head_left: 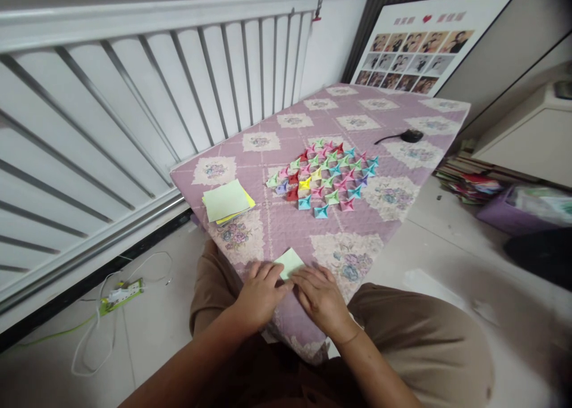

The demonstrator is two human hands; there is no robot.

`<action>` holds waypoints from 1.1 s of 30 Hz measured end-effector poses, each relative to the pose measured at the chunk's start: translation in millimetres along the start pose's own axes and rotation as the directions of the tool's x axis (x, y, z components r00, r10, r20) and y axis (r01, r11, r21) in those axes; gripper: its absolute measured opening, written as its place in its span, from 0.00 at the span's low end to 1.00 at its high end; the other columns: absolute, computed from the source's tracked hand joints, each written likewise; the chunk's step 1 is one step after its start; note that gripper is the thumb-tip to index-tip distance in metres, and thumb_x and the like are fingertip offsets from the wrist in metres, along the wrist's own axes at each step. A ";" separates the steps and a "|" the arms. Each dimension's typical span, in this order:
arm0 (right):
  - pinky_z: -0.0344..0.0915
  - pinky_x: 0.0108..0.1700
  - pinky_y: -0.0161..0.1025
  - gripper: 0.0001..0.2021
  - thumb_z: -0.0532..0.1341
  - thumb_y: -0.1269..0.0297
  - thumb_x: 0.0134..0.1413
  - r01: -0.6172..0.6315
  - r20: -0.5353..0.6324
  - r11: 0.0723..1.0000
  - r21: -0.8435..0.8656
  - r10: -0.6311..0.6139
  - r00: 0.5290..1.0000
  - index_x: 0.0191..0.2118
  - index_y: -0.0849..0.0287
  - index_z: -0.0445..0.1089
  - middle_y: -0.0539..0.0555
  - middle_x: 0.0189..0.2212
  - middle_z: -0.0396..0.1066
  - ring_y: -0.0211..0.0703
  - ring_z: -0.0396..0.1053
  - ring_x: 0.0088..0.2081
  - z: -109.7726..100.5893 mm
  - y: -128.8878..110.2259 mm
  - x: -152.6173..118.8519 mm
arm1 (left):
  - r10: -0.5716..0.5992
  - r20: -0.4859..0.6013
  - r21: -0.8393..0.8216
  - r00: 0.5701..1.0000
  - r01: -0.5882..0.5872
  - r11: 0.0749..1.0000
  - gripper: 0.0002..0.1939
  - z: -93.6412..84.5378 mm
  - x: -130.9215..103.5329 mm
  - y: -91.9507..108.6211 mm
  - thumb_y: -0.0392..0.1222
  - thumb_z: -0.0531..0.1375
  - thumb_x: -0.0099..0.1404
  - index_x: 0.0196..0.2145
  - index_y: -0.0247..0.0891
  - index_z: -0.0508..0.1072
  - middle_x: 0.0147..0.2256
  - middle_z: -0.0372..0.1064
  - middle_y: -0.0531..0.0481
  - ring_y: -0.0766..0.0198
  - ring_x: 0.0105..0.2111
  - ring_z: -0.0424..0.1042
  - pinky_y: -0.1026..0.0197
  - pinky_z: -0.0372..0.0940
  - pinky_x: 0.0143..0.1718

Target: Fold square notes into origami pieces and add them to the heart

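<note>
A pale green sheet of paper (pixel 290 261) lies on the tablecloth near the table's front corner, its lower part under my fingers. My left hand (pixel 263 293) grips its left edge, fingers bent, thumb pointing toward the other hand. Along the lower right edge, my right hand (pixel 319 295) holds the same sheet, fingers together and pressed down. The two thumbs nearly meet at the bottom of the paper, and the fold there is hidden. Farther up the table, several small folded paper pieces (pixel 317 192) in pink, green, blue, red and yellow stand in rows.
A stack of pale green and yellow paper (pixel 227 202) sits at the table's left edge. A black ladle-shaped object (pixel 411 135) lies at the far right. The floral tablecloth (pixel 286 229) covers the table, beside a white radiator (pixel 147 98). A power strip (pixel 123 295) rests on the floor.
</note>
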State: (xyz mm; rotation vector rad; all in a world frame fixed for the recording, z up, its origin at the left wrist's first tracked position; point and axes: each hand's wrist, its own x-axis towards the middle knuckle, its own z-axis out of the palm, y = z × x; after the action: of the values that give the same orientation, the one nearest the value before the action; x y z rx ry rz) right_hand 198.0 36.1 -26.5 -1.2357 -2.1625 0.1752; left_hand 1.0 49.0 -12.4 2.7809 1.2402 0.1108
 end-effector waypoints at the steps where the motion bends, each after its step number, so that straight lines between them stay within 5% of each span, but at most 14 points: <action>1: 0.53 0.56 0.49 0.12 0.55 0.71 0.58 -0.009 -0.004 1.000 -0.015 0.009 1.000 0.45 0.54 0.71 0.52 0.42 0.75 0.44 0.69 0.47 0.0 0.5 -2.0 | 0.010 0.006 -0.004 1.000 -0.010 1.000 0.18 0.8 -1.5 -0.7 0.42 0.50 0.70 0.56 0.52 0.64 0.58 0.57 0.46 0.51 0.56 0.56 0.41 0.45 0.58; 7: 0.60 0.48 0.46 0.09 0.55 0.67 0.59 -0.170 -0.019 0.985 -0.034 0.170 0.985 0.42 0.56 0.71 0.54 0.39 0.75 0.46 0.69 0.45 -1.7 7.3 -6.4 | 0.009 0.009 -0.044 1.000 -0.008 0.999 0.18 3.6 -5.4 -3.1 0.43 0.50 0.70 0.56 0.53 0.64 0.60 0.55 0.45 0.52 0.58 0.54 0.43 0.47 0.59; 13: 0.61 0.42 0.43 0.06 0.61 0.62 0.54 -0.395 -0.006 0.918 -0.034 0.395 0.919 0.37 0.57 0.69 0.53 0.33 0.72 0.47 0.68 0.38 3.3 10.5 15.8 | -0.006 0.014 -0.081 1.000 0.007 0.997 0.19 5.1 -4.8 -2.8 0.42 0.50 0.69 0.56 0.53 0.63 0.61 0.54 0.46 0.52 0.58 0.53 0.41 0.47 0.58; 21: 0.58 0.44 0.45 0.21 0.65 0.61 0.49 -0.464 0.075 0.862 -0.201 0.486 0.871 0.50 0.56 0.67 0.57 0.45 0.68 0.52 0.63 0.46 0.8 5.7 29.8 | -0.059 0.005 -0.236 0.998 0.059 0.970 0.17 2.6 -0.8 -3.6 0.38 0.54 0.66 0.51 0.51 0.70 0.59 0.57 0.48 0.51 0.57 0.56 0.44 0.50 0.57; 26: 0.55 0.42 0.43 0.18 0.66 0.59 0.48 -0.495 0.180 0.831 -0.252 0.543 0.820 0.46 0.53 0.69 0.55 0.44 0.67 0.51 0.61 0.45 -5.1 6.3 39.4 | -0.292 -0.040 -0.428 0.956 0.248 0.869 0.16 -1.8 22.6 -9.5 0.34 0.54 0.64 0.49 0.42 0.68 0.49 0.65 0.47 0.59 0.49 0.63 0.55 0.58 0.52; 33: 0.52 0.38 0.41 0.13 0.67 0.59 0.46 -0.499 0.177 0.832 -0.241 0.543 0.820 0.39 0.53 0.69 0.54 0.40 0.66 0.51 0.61 0.44 -3.9 9.2 39.8 | -0.370 0.086 -0.265 0.925 0.380 0.886 0.14 -12.0 50.4 -12.5 0.42 0.61 0.60 0.44 0.39 0.67 0.44 0.65 0.44 0.54 0.47 0.63 0.53 0.58 0.49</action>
State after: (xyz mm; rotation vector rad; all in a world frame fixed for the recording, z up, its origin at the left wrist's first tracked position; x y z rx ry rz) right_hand 192.7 72.8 -8.9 -2.0000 -2.0086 0.3775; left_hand 24.1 95.5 -0.5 2.2539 1.5903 0.1912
